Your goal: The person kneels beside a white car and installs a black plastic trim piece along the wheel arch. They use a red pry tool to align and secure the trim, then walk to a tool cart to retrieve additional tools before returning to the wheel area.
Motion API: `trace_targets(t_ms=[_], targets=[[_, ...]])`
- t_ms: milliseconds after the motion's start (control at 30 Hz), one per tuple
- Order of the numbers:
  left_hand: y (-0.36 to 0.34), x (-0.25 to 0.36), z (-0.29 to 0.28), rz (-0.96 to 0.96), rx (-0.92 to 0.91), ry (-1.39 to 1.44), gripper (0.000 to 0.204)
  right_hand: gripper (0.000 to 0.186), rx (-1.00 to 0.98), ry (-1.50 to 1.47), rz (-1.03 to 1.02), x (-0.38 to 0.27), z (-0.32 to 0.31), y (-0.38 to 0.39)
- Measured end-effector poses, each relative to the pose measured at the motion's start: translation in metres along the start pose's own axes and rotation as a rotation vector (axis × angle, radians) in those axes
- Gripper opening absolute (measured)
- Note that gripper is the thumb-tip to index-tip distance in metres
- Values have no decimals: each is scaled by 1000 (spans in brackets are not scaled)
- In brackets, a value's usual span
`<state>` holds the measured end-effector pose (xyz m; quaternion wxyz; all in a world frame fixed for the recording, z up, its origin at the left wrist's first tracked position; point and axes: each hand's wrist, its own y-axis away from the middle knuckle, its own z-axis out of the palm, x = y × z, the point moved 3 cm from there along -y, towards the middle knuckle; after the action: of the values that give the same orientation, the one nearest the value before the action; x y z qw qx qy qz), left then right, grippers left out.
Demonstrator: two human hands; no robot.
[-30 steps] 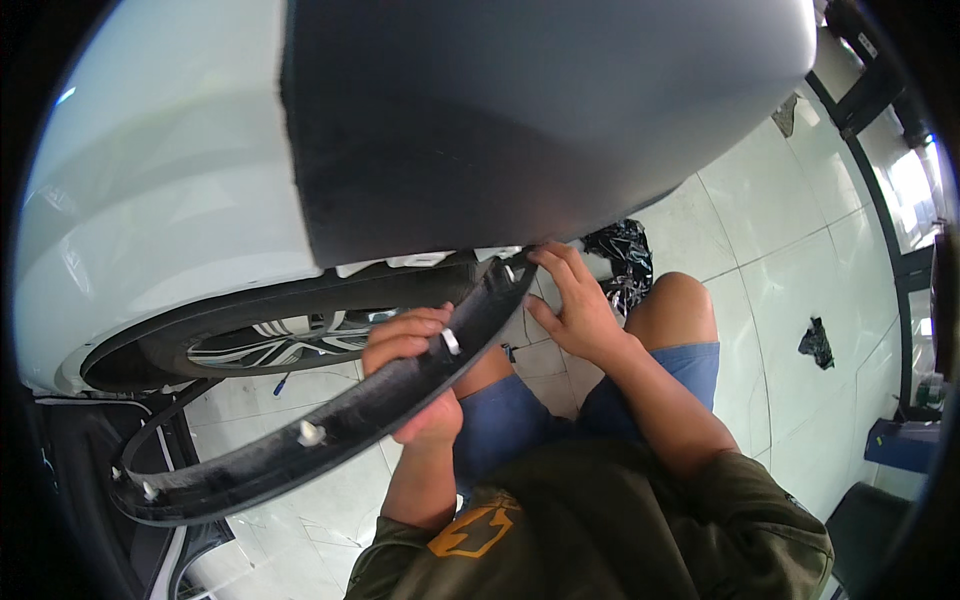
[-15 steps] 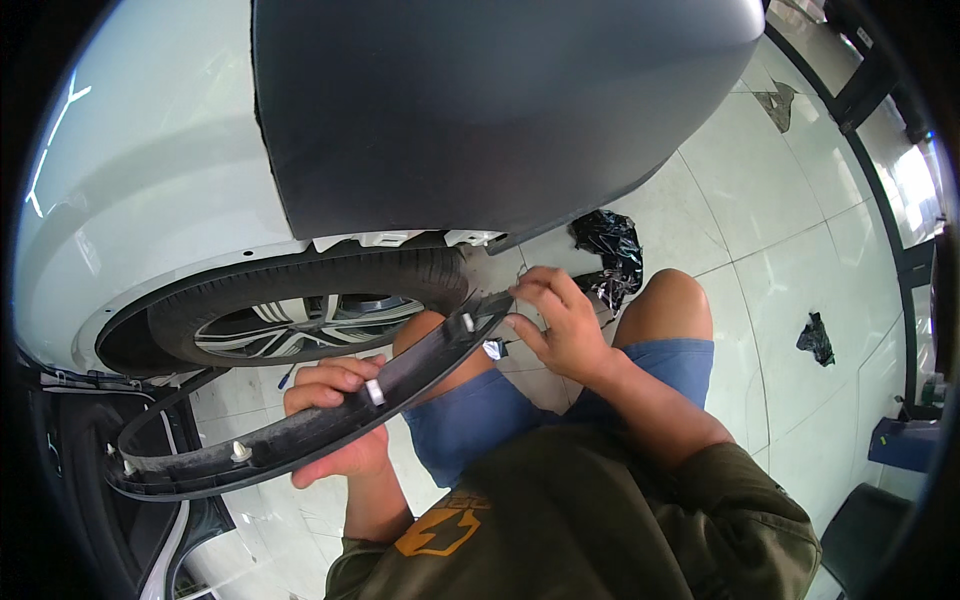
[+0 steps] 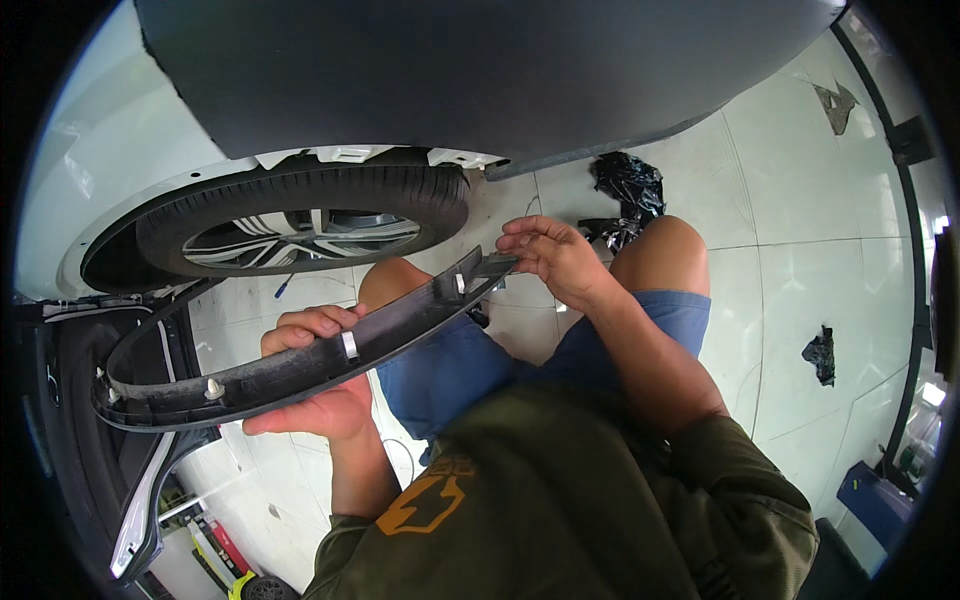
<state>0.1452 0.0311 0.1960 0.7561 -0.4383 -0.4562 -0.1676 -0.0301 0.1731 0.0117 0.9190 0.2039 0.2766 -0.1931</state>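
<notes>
My left hand (image 3: 330,415) grips a long curved black plastic trim piece (image 3: 280,384) from below, fingertips over its far edge and thumb along the underside. Pale clips (image 3: 349,345) line the trim's inner face. My right hand (image 3: 555,260) has curled fingers at the trim's narrow right end; their exact contact is partly hidden. Above the trim are a car's tire (image 3: 420,190) with a silver-and-black wheel (image 3: 300,240), the arch with white brackets (image 3: 350,153), white bodywork (image 3: 90,200) and a dark grey panel (image 3: 500,70). The trim's left end curves up toward the arch.
Crumpled black plastic (image 3: 625,185) lies beyond my knees on the tiled floor (image 3: 800,200), with a smaller scrap (image 3: 820,355) at right. A blue-handled tool (image 3: 283,287) lies below the wheel. An open dark door (image 3: 90,440) and red-yellow equipment (image 3: 225,550) fill the lower left.
The trim's right section and my left hand have shifted left, away from the car's panel. My right hand moved slightly left. The car sits higher in view, with the wheel more fully visible.
</notes>
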Motion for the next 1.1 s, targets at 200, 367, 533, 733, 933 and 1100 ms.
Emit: trace_targets(t_ms=[200,367,533,733,933,1100], targets=[[8,4,3,-26,-47,-51,98,22,-26,-135,-38,-3,-4,-1],[11,7,3,-24,-52,-40,99,22,-36,-114,-58,-5,-3,-2],[8,9,5,-24,-62,-29,98,24,-21,-189,-80,-3,0,-2],[7,6,4,-31,-108,-38,97,23,-10,-256,-86,4,-4,-5],[5,-2,3,-85,-130,-22,97,23,57,-281,-29,6,-13,-9],[3,-21,11,-106,-88,21,97,23,126,-396,-47,-1,-23,-19]])
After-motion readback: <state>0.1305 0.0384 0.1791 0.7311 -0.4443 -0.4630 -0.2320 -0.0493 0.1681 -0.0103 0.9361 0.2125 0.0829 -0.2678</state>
